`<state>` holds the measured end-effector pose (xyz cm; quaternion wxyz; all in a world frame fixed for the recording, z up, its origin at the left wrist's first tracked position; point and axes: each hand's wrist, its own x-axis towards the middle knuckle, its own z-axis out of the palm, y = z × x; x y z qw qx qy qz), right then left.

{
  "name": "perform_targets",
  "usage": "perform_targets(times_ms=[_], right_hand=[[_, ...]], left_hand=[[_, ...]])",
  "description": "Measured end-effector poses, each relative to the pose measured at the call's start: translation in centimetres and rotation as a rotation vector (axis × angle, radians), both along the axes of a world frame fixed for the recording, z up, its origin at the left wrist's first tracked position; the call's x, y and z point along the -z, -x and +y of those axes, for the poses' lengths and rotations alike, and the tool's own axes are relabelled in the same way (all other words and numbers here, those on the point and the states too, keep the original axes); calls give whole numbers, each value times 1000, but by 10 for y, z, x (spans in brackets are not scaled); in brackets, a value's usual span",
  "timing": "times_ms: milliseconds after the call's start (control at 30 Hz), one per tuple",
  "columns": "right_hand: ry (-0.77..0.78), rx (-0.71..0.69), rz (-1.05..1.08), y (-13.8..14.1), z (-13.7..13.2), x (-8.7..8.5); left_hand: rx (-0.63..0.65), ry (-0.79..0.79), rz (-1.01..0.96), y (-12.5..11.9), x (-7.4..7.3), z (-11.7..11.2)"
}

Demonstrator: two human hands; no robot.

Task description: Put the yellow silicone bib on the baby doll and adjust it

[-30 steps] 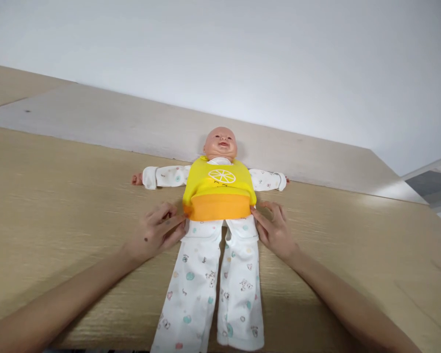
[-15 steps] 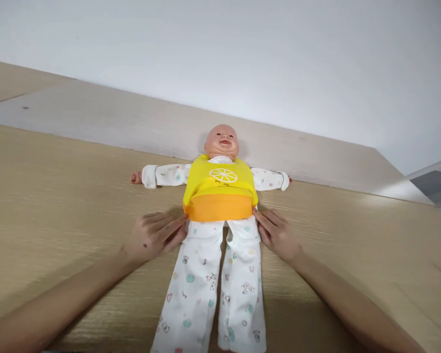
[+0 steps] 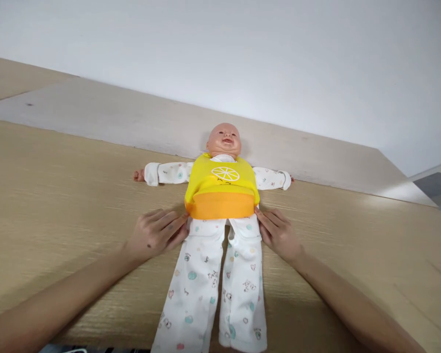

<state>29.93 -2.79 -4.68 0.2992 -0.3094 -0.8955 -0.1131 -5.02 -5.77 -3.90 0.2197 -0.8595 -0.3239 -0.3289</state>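
A baby doll (image 3: 224, 139) lies on its back, arms spread, in a white printed top and white printed trousers (image 3: 195, 284). Over its chest is a yellow bib (image 3: 238, 171) with a white citrus-slice drawing and an orange pocket (image 3: 224, 206) along the bottom. My left hand (image 3: 159, 230) pinches the bib's lower left corner, its fingers pressed together. On the other side, my right hand (image 3: 279, 231) grips the lower right corner in the same way. The thumbs are partly hidden against the doll's clothes.
The doll rests on a light wooden tabletop (image 3: 77, 186). Behind its head runs a paler greyish board (image 3: 125, 108), and a white wall (image 3: 242, 54) rises beyond. Something dark grey (image 3: 433, 184) shows at the right edge.
The camera view has shifted slightly, so the doll appears a little further right and higher. Both hands stay at the bib's lower corners.
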Motion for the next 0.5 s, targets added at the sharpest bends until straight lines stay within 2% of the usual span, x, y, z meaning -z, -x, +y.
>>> perform_targets(times_ms=[500], right_hand=[[-11,28,-57,-2,-1,1]], left_hand=[[-5,-1,38,1,0,-3]])
